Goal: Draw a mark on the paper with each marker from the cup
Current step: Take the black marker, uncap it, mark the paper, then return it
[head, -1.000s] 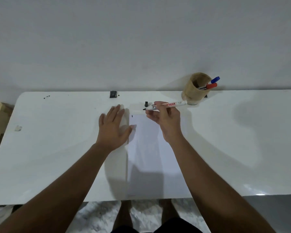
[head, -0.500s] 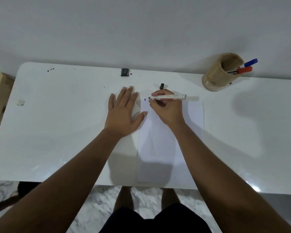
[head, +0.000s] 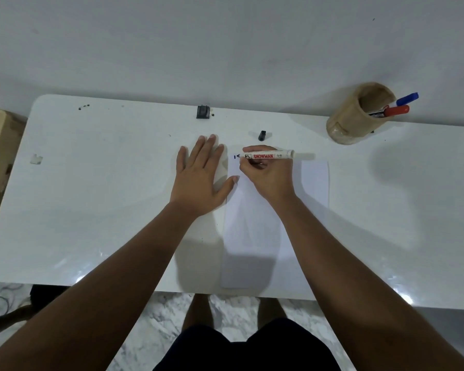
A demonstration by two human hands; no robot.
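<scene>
Head view: right hand (head: 269, 175) is seen closed around a white marker (head: 268, 155), pinched between thumb and fingers. The marker's long axis is laid nearly level, running left to right across the frame, uncapped tip pointing left, rear end toward the cup (head: 356, 113). The tip is held at the top left corner of the paper (head: 315, 183), just beside a short dark mark (head: 235, 156); whether tip and sheet are touching cannot be told. The coming stroke is judged to turn on this: the mark lies directly left of the tip, in line with the axis, so any new line must be kept apart from it.

Left hand (head: 202, 178) is laid flat and open, nothing gripped, palm on the table (head: 105, 183), thumb tip touching the paper's left edge, likely to pin the sheet. The right hand is nearer the mark.

A black cap (head: 262, 135) is left on the table just beyond the paper's top edge. In the cup, at the far right, a red-capped marker (head: 395, 110) and a blue-capped marker (head: 407, 99) are waiting, both capped, so only the first of three is judged in use.

Compared with a second ago, the marker has been brought down from above the sheet to its corner, and the camera has been tilted so the cup sits further right.
</scene>
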